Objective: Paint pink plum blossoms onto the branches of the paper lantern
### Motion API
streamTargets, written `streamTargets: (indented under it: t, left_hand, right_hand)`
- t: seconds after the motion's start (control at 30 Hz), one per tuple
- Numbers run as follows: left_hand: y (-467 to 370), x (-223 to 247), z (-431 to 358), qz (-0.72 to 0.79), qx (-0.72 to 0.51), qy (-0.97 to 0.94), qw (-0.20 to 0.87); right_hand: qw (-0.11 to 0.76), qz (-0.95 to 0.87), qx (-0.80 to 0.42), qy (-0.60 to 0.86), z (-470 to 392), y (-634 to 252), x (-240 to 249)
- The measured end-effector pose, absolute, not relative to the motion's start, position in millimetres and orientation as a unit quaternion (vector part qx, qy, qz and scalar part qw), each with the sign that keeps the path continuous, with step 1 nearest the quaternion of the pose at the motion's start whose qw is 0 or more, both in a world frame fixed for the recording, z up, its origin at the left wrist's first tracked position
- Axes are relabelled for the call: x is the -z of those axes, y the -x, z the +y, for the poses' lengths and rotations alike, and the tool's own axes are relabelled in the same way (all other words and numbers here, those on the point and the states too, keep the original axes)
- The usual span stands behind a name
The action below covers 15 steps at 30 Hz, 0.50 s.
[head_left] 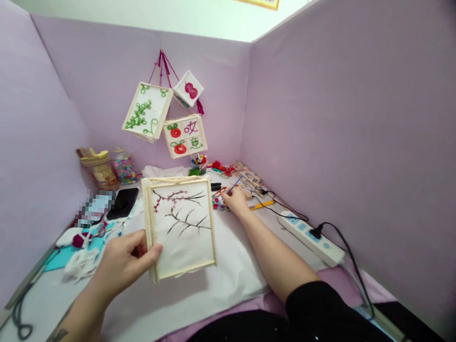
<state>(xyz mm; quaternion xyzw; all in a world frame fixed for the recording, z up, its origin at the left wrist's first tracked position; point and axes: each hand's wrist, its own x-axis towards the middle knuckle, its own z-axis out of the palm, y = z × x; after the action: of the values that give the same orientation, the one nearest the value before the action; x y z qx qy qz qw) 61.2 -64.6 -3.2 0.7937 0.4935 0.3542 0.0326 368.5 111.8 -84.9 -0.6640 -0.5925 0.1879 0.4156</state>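
Observation:
My left hand (128,261) grips the lower left edge of a box-shaped paper lantern (183,252), thumb on its front face. Thin pale sticks frame the lantern, and dark branches with small red blossoms are painted on the white paper. My right hand (237,200) reaches to the back of the table, its fingers closed around a thin blue paintbrush (233,186). The brush tip is too small to make out. Small paint pots (217,204) in several colours stand just left of that hand.
Behind hang decorated paper lanterns (147,111) on purple cords. A black phone (124,203), a jar of colourful beads (124,168) and crumpled white tissue (81,264) lie left. A white power strip (312,238) with black cables runs along the right partition (355,123).

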Motion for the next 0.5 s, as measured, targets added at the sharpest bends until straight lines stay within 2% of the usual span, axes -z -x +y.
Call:
streamTargets:
  t: [0.5]
  left_hand:
    - [-62, -1, -66, 0.520, -0.355, -0.775, 0.048]
  right_hand:
    - [0.440, -0.636, -0.202, 0.601, 105, -362, 86]
